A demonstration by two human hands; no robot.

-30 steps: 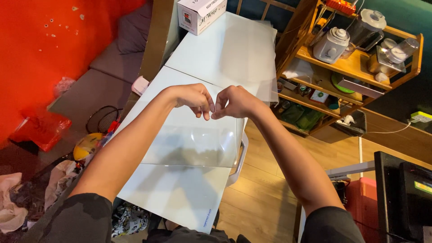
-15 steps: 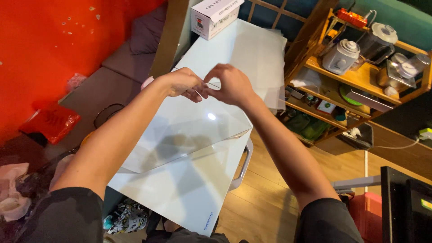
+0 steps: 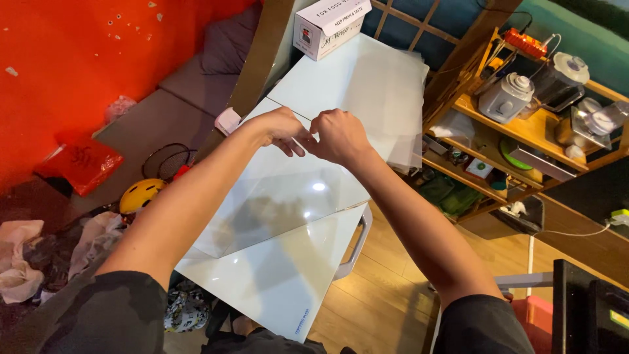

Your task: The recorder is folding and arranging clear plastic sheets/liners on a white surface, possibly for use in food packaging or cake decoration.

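Hands lower in view; left hand (image 3: 280,128), right hand (image 3: 339,136) pinching clear film (image 3: 275,196).

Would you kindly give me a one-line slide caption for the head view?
Left hand and right hand meet, pinching a clear plastic sheet over a white glass table.

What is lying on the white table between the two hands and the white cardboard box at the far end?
Between the hands and the cardboard box, the head view shows only clear plastic sheets lying flat on the white table; nothing else stands there.
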